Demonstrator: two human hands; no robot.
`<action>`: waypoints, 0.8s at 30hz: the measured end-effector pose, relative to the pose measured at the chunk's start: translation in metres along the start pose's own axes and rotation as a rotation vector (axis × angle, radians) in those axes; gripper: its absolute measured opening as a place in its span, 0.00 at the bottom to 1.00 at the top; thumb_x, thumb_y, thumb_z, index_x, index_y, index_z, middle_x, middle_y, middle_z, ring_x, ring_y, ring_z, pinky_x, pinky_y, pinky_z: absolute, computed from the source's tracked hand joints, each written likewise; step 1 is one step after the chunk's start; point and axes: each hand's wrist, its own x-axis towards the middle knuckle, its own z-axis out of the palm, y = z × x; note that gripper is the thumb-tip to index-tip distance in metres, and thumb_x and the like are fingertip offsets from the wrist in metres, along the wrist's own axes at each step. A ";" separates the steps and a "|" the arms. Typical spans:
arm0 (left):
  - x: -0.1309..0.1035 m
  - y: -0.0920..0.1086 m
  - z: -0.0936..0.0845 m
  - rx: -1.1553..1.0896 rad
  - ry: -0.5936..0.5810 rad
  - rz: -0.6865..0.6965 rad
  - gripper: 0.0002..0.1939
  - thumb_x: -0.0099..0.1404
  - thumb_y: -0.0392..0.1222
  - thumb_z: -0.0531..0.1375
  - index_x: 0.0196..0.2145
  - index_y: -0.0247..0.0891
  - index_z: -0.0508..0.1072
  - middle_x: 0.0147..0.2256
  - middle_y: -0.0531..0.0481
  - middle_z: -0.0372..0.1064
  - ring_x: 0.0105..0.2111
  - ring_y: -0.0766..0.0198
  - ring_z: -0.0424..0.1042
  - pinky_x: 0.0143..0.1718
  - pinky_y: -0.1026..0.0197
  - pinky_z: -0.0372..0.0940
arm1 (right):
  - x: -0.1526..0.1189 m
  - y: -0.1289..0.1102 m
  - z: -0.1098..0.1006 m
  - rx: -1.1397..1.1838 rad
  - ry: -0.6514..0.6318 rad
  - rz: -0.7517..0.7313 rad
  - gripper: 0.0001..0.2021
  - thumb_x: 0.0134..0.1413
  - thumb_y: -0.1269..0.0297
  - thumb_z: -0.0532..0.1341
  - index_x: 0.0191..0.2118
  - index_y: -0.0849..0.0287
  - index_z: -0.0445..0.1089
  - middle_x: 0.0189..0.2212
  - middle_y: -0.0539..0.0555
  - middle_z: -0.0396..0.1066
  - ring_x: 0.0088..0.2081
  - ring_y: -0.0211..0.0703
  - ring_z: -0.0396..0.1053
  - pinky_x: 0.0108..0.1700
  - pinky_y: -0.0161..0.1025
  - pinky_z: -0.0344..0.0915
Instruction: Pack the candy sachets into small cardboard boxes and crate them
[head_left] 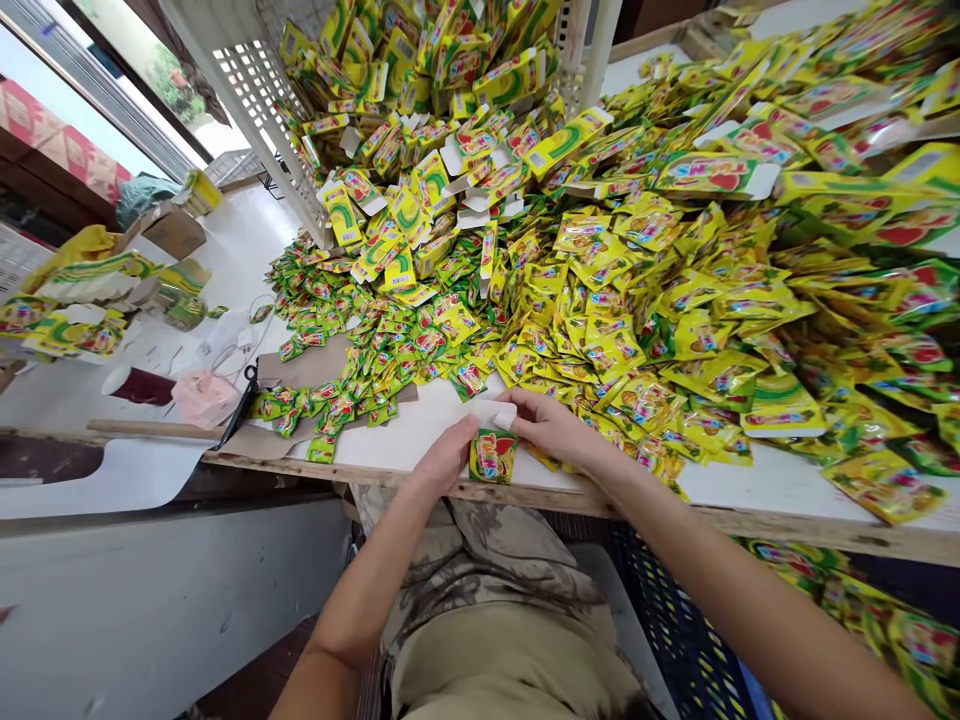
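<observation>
A small green and yellow box [492, 457] with white end flaps is at the table's front edge, between my hands. The fingers of my left hand [448, 455] are closed on its left side. On its upper right, my right hand [546, 424] pinches the white flaps. Whether anything is inside the box cannot be seen. Just beyond my hands, small green wrapped pieces [390, 340] lie in a heap on the left. Yellow sachets [607, 330] form a large pile on the right.
Behind the heaps, a white perforated basket [262, 110] lies tipped, spilling yellow boxes [427, 190]. A pink crumpled bag [204, 398], a dark red cylinder [142, 385] and a black clip [241, 405] are at left. Below the table's right side stands a dark blue crate [675, 620].
</observation>
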 end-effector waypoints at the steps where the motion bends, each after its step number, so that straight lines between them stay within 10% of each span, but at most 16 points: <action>1: 0.002 0.004 -0.003 -0.032 -0.009 -0.052 0.26 0.56 0.55 0.64 0.45 0.33 0.72 0.42 0.43 0.75 0.45 0.54 0.71 0.47 0.56 0.62 | 0.003 -0.002 -0.002 0.038 -0.026 0.011 0.13 0.58 0.63 0.52 0.45 0.58 0.69 0.33 0.52 0.72 0.34 0.42 0.69 0.34 0.36 0.66; 10: 0.016 0.026 -0.013 -0.194 -0.123 -0.308 0.20 0.43 0.30 0.64 0.38 0.32 0.74 0.32 0.47 0.76 0.29 0.63 0.71 0.38 0.59 0.62 | 0.004 -0.005 0.000 0.307 0.128 -0.060 0.12 0.52 0.60 0.61 0.40 0.60 0.72 0.36 0.54 0.75 0.36 0.43 0.72 0.38 0.39 0.70; 19: -0.011 0.020 -0.016 0.517 0.097 0.391 0.12 0.54 0.45 0.67 0.36 0.36 0.77 0.37 0.47 0.76 0.40 0.61 0.72 0.47 0.58 0.65 | -0.020 0.007 0.010 -0.046 0.324 -0.325 0.12 0.57 0.71 0.55 0.43 0.55 0.73 0.38 0.55 0.78 0.39 0.45 0.75 0.42 0.42 0.71; 24: -0.017 0.017 -0.015 0.607 0.067 0.476 0.12 0.57 0.45 0.66 0.37 0.36 0.77 0.41 0.43 0.76 0.43 0.58 0.74 0.48 0.55 0.68 | -0.026 0.012 0.017 -0.057 0.320 -0.439 0.10 0.57 0.70 0.58 0.43 0.55 0.71 0.45 0.57 0.76 0.48 0.46 0.73 0.49 0.44 0.70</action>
